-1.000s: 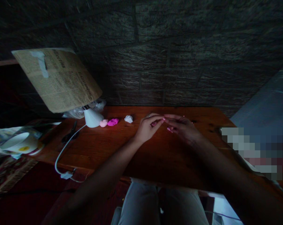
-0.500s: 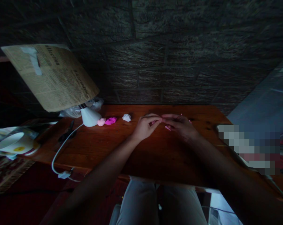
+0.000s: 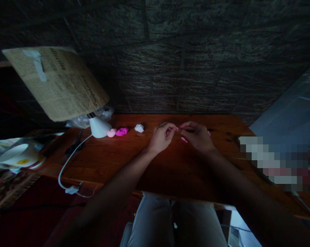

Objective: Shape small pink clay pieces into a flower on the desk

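Observation:
Over the middle of the wooden table (image 3: 170, 178), my left hand (image 3: 163, 138) is closed in a pinch, its fingertips meeting those of my right hand (image 3: 196, 136). Between the two sets of fingertips is a tiny piece of pink clay (image 3: 177, 129), mostly hidden by the fingers. My right hand is pinched too. Just below its fingers lies a small flat pink clay piece (image 3: 184, 139), and another pink bit (image 3: 209, 133) shows beyond its knuckles. Left of my hands rest a white clay lump (image 3: 139, 128), a magenta lump (image 3: 122, 131) and a pale pink lump (image 3: 111, 132).
A lamp with a newspaper-print shade (image 3: 59, 82) and white base (image 3: 99, 127) stands at the left; its cord (image 3: 60, 171) hangs over the front edge. Black scissors (image 3: 74, 147) lie near it, a white cup (image 3: 14, 156) farther left. A brick wall (image 3: 165, 58) rises behind.
My fingertips have drawn slightly apart, and the fingers of both hands are more curled. The right hand has shifted a little, showing more of the flat pink piece below it.

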Motion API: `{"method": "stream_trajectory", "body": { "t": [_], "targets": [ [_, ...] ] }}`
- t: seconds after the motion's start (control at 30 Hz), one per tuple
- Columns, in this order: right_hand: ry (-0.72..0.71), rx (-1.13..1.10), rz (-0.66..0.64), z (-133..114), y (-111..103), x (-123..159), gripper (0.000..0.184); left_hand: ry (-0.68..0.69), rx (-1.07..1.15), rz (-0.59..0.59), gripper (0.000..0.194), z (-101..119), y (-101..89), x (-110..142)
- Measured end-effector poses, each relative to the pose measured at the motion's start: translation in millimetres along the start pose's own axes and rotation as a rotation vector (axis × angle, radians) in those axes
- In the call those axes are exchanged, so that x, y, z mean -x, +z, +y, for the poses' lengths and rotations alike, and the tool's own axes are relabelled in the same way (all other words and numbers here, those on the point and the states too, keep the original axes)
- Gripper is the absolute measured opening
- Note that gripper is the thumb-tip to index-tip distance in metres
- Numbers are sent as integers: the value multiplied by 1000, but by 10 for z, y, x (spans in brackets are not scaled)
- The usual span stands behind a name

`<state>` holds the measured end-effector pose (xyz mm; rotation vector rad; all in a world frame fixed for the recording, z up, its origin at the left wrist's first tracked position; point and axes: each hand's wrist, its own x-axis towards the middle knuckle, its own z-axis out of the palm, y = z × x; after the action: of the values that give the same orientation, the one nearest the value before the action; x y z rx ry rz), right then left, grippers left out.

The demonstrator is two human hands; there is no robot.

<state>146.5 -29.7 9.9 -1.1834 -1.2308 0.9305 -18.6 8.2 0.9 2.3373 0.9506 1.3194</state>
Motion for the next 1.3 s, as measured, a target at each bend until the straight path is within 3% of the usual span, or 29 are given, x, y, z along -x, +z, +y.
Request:
{"method": "stream_trajectory", "body": {
  "t": [0.13,0.2,0.27,0.4,0.5,0.8,1.03,1.17,1.3],
  "targets": [
    [-9,22,21,-38,-62,19,25,-219,54,196,12,-260,-92,-49],
    [-38,42,44,-53,-98,24,22,-269,29,220,13,-376,-151,-54],
    [-38,46,49,-56,-114,24,23,-274,-1,124,13,-420,-183,-45],
    [93,-69,-21,-43,-93,20,34,-264,-140,-127,16,-334,-154,-23],
    [155,-157,-56,-59,-86,16,39,-231,-201,-235,18,-285,-118,-8],
    [210,-272,-68,-127,-130,10,44,-75,-288,-253,15,-299,-110,39],
    [272,-286,-62,-109,-87,19,46,-91,-447,-344,21,-186,-65,19],
    [211,-233,-100,-85,-80,16,44,-84,-560,-402,25,-175,-19,2],
    [166,-213,-118,-69,-85,8,42,-62,-533,-394,23,-201,-13,16]
  ]
}}
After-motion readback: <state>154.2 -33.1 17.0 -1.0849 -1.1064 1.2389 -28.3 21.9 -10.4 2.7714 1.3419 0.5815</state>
